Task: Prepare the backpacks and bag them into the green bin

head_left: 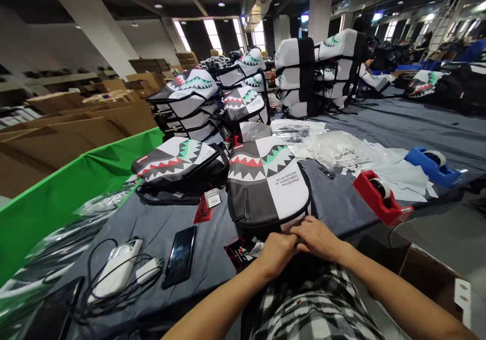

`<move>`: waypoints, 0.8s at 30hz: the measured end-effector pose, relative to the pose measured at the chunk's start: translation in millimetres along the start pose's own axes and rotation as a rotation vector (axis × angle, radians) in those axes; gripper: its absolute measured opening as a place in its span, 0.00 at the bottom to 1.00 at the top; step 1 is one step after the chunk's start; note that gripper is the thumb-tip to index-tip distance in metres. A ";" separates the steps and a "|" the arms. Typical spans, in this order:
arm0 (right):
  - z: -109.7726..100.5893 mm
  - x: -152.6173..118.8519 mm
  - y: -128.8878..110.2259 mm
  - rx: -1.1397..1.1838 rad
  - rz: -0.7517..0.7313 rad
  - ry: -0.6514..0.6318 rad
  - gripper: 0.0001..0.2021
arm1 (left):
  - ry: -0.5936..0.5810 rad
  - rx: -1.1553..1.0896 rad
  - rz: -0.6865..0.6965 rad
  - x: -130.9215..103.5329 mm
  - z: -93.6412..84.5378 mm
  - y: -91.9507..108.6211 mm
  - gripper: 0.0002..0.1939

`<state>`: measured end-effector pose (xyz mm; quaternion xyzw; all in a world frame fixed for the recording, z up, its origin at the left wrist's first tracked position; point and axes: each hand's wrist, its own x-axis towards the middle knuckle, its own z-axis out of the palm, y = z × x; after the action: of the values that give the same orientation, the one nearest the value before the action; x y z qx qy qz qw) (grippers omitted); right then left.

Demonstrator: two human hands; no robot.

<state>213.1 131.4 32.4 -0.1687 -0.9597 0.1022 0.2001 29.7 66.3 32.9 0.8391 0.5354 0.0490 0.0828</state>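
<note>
The backpack (pixel 269 183) lies on its back on the cloth-covered table (pixel 214 254), directly in front of the person, with its printed panel facing up. Its contents are not visible. The left hand (pixel 279 251) and right hand (pixel 318 236) meet at the backpack's near edge, fingers curled; whether they grip its edge or a small part cannot be determined.

A second backpack (pixel 170 165) lies just beside it on the left. Further backpacks stand in stacks (pixel 298 76) behind; their interiors are hidden.

Left of the table, a green-sided enclosure (pixel 102 165) contains clear plastic-wrapped items (pixel 64 243). Cardboard cartons (pixel 125 127) stand beyond its wall. At lower right, an open cardboard box (pixel 429 279) sits below table level; its contents are indistinct.

The red tape dispenser (pixel 374 203) and blue tape dispenser (pixel 423 162) each hold one roll. Between the dispensers and the stacks lies a heap of whitish plastic (pixel 337 145).
</note>
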 end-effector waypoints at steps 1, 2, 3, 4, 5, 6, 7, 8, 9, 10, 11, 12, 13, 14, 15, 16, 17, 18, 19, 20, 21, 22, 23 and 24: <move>2.0 1.9 3.1 -0.045 0.003 -0.017 0.14 | 0.038 0.012 0.095 -3.3 1.7 -5.7 0.13; 4.5 2.5 6.8 -0.073 0.002 -0.021 0.14 | 0.082 0.037 0.206 -8.7 2.1 -12.8 0.12; 6.9 1.9 10.8 -0.088 -0.003 -0.013 0.14 | 0.125 0.073 0.311 -15.6 1.1 -21.2 0.11; 9.1 0.6 14.7 -0.093 -0.011 0.008 0.13 | 0.160 0.115 0.392 -23.4 -1.2 -30.2 0.10; 10.9 -1.1 18.0 -0.088 -0.020 0.034 0.13 | 0.184 0.165 0.442 -30.9 -4.2 -39.4 0.10; 12.3 -2.8 20.6 -0.076 -0.027 0.062 0.12 | 0.195 0.217 0.466 -37.4 -7.3 -48.4 0.10; 13.6 -4.3 22.3 -0.061 -0.037 0.089 0.11 | 0.190 0.264 0.478 -42.3 -9.9 -56.8 0.10; 14.8 -5.4 23.2 -0.054 -0.052 0.110 0.10 | 0.172 0.298 0.491 -45.2 -11.5 -64.3 0.09; 16.2 -6.2 23.4 -0.056 -0.066 0.129 0.08 | 0.151 0.323 0.503 -46.5 -11.5 -70.8 0.08; 17.7 -6.6 23.1 -0.064 -0.076 0.139 0.06 | 0.131 0.341 0.513 -46.6 -10.0 -76.2 0.08; 19.4 -6.8 22.5 -0.072 -0.079 0.145 0.05 | 0.116 0.353 0.518 -45.8 -7.1 -80.4 0.09; 21.2 -7.0 21.8 -0.074 -0.075 0.154 0.04 | 0.110 0.361 0.516 -44.9 -3.4 -83.3 0.10; 23.0 -7.1 21.3 -0.067 -0.069 0.165 0.04 | 0.107 0.369 0.506 -44.2 0.6 -84.9 0.11; 24.6 -7.2 21.0 -0.054 -0.064 0.178 0.04 | 0.110 0.378 0.489 -44.0 4.3 -84.9 0.11; 26.0 -7.3 21.0 -0.041 -0.064 0.189 0.05 | 0.113 0.385 0.463 -44.3 6.9 -83.2 0.11; 26.9 -7.3 21.4 -0.035 -0.065 0.197 0.05 | 0.113 0.385 0.432 -45.2 8.0 -79.6 0.11; 27.5 -7.3 22.0 -0.033 -0.063 0.202 0.06 | 0.114 0.372 0.390 -46.3 7.3 -74.0 0.11; 27.8 -7.2 23.0 -0.030 -0.058 0.199 0.07 | 0.118 0.336 0.333 -47.2 4.6 -66.5 0.11; 27.9 -7.2 24.1 -0.019 -0.050 0.193 0.08 | 0.130 0.264 0.266 -47.3 -0.2 -57.4 0.12; 27.9 -7.2 25.4 0.004 -0.039 0.189 0.09 | 0.143 0.152 0.199 -45.9 -6.6 -47.4 0.13; 27.9 -7.3 26.7 0.036 -0.028 0.187 0.11 | 0.150 0.002 0.137 -42.5 -14.3 -37.1 0.17; 27.7 -7.5 28.2 0.069 -0.015 0.184 0.13 | 0.143 -0.174 0.080 -36.7 -22.7 -27.3 0.19; 27.4 -7.8 29.9 0.093 -0.002 0.179 0.16 | 0.117 -0.351 0.034 -28.5 -31.0 -18.9 0.20; 26.8 -8.0 32.0 0.104 0.011 0.171 0.18 | 0.067 -0.509 0.011 -18.0 -38.5 -12.1 0.22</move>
<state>217.8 154.5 -2.9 -0.1715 -0.9316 0.1380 0.2894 4.7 58.3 68.5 0.7921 0.5035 0.2106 0.2734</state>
